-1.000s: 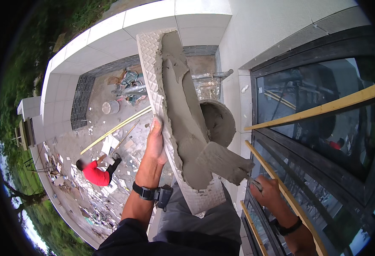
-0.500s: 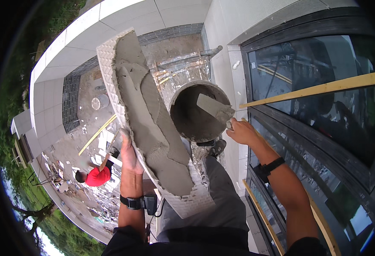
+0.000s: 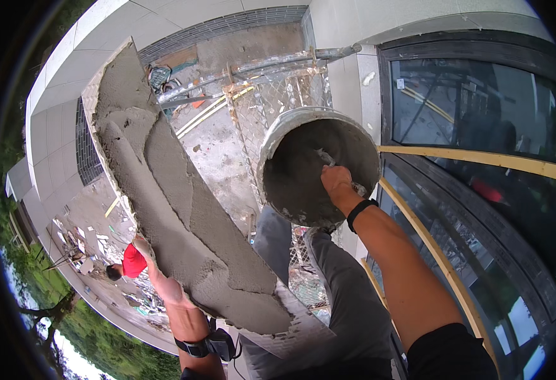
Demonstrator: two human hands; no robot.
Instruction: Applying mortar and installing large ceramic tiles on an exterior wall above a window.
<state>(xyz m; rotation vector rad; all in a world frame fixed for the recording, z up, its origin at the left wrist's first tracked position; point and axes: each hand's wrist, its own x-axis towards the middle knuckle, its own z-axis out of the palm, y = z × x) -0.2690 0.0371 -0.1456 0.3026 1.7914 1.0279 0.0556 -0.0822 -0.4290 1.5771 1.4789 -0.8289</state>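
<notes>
A long, pale tile (image 3: 300,323) with a textured back lies tilted across the view. Grey mortar (image 3: 164,209) covers most of it in a thick, ridged layer. My left hand (image 3: 164,282) grips the tile's left edge from below; its fingers are partly hidden underneath. To the right, a round bucket (image 3: 270,142) with a mortar-smeared rim holds more grey mortar. My right hand (image 3: 338,182) reaches inside, closed around the trowel's handle (image 3: 324,156). The trowel's blade cannot be made out against the mortar.
Metal scaffold pipes (image 3: 265,66) and mesh lie beyond the bucket. Wooden battens (image 3: 480,158) cross the dark-framed window (image 3: 474,95) on the right. Far below at left, a person in a red shirt (image 3: 133,261) is among scattered debris. A tiled parapet (image 3: 56,126) curves around.
My right hand has moved from beside the bucket down into it, taking the trowel along. The tile in my left hand has shifted left, and the bucket appears larger.
</notes>
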